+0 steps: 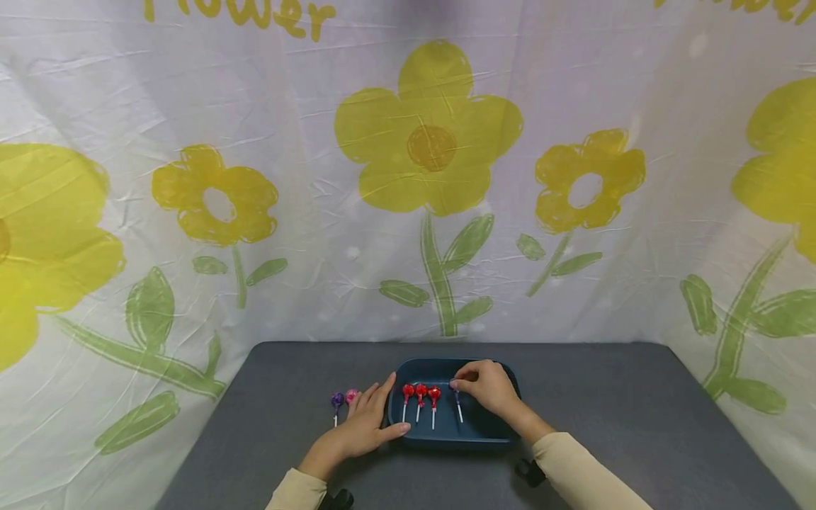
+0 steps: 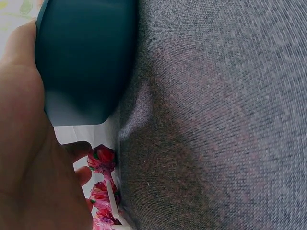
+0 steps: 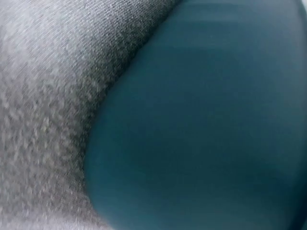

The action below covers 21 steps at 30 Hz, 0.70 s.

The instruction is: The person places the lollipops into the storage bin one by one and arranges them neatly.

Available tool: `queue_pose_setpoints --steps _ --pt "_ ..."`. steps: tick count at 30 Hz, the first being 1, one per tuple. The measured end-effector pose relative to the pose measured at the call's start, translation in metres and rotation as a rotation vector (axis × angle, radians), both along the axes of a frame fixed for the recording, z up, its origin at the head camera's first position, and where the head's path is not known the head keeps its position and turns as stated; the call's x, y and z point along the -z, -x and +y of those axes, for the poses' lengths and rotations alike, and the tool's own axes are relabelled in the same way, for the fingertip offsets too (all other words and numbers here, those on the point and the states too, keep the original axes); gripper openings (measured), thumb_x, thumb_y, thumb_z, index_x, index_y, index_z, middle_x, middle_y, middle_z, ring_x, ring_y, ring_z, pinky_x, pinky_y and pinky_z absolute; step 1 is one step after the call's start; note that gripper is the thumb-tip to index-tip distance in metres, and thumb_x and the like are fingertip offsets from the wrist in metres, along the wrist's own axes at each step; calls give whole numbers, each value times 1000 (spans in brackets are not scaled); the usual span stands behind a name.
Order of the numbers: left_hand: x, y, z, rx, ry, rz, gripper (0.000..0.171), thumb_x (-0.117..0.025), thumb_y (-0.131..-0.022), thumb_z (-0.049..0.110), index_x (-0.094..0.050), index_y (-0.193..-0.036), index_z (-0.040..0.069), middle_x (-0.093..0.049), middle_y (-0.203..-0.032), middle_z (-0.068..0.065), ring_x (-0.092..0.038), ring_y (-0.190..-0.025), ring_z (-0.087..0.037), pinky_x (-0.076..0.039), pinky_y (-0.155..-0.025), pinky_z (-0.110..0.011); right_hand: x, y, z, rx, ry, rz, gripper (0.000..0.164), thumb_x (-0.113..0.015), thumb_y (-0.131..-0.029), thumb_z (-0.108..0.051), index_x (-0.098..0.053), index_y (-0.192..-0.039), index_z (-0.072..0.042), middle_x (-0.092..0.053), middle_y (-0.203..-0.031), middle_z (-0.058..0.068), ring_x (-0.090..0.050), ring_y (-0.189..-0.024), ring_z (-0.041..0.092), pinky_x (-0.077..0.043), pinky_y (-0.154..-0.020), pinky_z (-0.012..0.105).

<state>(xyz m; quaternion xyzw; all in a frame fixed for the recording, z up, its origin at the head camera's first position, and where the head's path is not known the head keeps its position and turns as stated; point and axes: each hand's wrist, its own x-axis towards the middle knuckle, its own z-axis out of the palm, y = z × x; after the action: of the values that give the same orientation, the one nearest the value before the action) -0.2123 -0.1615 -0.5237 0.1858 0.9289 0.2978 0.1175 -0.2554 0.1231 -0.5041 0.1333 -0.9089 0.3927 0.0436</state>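
A dark blue tray (image 1: 455, 444) stands on the table, and three red lollipops (image 1: 421, 391) lie side by side in its left half. Over the tray my right hand (image 1: 489, 386) pinches a purple lollipop (image 1: 458, 407) by its head, the stick pointing toward me. My left hand (image 1: 363, 428) rests at the tray's left edge, thumb on the rim and fingers extended. Just left of those fingers lie another purple lollipop (image 1: 337, 400) and a pink lollipop (image 1: 351, 395), partly hidden. The right wrist view shows only the tray's outer wall (image 3: 192, 120) and tabletop.
Several pink-wrapped lollipops (image 2: 101, 159) lie beyond the left fingers in the left wrist view. The grey table (image 1: 599, 397) ends at a hanging white cloth (image 1: 331, 283) printed with yellow flowers. Dark wrist devices (image 1: 530, 472) sit below both hands.
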Motion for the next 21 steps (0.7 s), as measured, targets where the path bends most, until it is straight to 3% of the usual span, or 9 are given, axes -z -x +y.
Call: queue_pose_setpoints --steps 21 --pt "-1 0 3 -19 12 -6 97 -60 -91 60 -6 -161 20 -26 -162 -18 -18 -151 -43 -4 -117 -71 17 6 -14 45 0 -9 10 -79 -84 -24 -77 -86 -15 -75 -79 -2 -63 -67 6 -50 -59 26"
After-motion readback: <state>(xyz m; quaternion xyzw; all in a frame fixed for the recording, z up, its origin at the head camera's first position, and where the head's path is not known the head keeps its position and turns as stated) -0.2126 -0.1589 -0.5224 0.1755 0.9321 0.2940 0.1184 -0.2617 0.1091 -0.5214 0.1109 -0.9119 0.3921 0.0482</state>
